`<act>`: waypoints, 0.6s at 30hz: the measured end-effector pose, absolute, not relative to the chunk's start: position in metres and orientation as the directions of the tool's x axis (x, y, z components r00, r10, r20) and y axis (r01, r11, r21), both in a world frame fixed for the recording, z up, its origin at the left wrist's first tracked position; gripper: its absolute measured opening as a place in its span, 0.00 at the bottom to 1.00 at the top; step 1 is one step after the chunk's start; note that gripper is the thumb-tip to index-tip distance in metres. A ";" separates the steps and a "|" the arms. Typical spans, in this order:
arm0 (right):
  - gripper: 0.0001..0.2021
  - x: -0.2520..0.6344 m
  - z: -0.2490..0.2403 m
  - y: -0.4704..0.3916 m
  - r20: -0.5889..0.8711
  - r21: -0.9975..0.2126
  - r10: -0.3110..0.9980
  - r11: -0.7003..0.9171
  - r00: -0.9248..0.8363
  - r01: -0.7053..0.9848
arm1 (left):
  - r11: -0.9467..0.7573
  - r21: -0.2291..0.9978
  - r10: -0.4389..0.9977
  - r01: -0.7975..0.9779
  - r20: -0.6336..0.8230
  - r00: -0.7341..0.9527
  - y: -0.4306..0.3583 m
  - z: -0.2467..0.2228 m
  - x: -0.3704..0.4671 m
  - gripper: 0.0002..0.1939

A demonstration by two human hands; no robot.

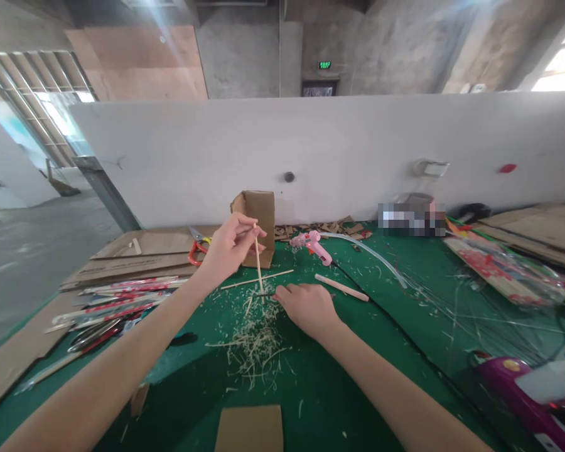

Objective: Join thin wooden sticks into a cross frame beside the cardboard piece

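My left hand [233, 245] is closed on the upper end of a thin wooden stick [258, 263], which points down to the table. My right hand [308, 307] is wrapped around a thin dark blade [265, 295] that crosses the stick near its lower end; most of its handle is hidden in my fingers. Below lies a heap of curly wood shavings [254, 345]. Another wooden stick [277, 274] lies just behind the held one. A bent cardboard piece [261, 216] stands behind my left hand.
A pink glue gun [317, 248] with a black cord lies behind my right hand, near a pale rod [341, 287]. Orange-handled scissors [196, 252] and packaged sticks [122, 298] lie left. A cardboard square [249, 430] is in front; a purple device [518, 392] stands right. A white partition [334, 144] rises behind.
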State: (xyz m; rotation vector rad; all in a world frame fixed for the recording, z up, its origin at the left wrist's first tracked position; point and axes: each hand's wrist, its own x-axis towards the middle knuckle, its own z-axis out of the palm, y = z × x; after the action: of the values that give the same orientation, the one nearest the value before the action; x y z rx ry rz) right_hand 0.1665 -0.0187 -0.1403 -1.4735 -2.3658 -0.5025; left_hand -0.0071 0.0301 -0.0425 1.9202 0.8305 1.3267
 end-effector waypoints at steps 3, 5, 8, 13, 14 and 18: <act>0.19 0.166 -0.135 -0.018 0.457 0.112 0.808 0.364 -0.373 0.925 | -0.588 0.801 0.790 0.117 0.537 0.295 0.032 -0.044 -0.006 0.07; 0.20 0.165 -0.132 -0.018 0.470 0.103 0.813 0.337 -0.345 0.936 | -0.594 0.796 0.785 0.119 0.540 0.304 0.031 -0.045 -0.005 0.08; 0.19 0.165 -0.132 -0.018 0.413 0.106 0.826 0.375 -0.383 0.921 | -0.591 0.798 0.788 0.117 0.541 0.293 0.031 -0.047 -0.005 0.09; 0.19 0.162 -0.133 -0.017 0.422 0.102 0.826 0.367 -0.374 0.925 | -0.574 0.814 0.797 0.087 0.531 0.287 0.033 -0.048 -0.006 0.10; 0.19 0.162 -0.133 -0.016 0.439 0.095 0.827 0.345 -0.350 0.934 | -0.577 0.812 0.795 0.085 0.534 0.290 0.033 -0.048 -0.006 0.10; 0.19 0.161 -0.134 -0.016 0.389 0.101 0.837 0.376 -0.384 0.921 | -0.569 0.819 0.800 0.076 0.529 0.284 0.035 -0.049 -0.006 0.09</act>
State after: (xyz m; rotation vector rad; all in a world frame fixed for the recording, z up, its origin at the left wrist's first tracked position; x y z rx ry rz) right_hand 0.1605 -0.0163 -0.1342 -1.5549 -2.3663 -0.4406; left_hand -0.0058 0.0352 -0.0490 1.8648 0.7866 1.3348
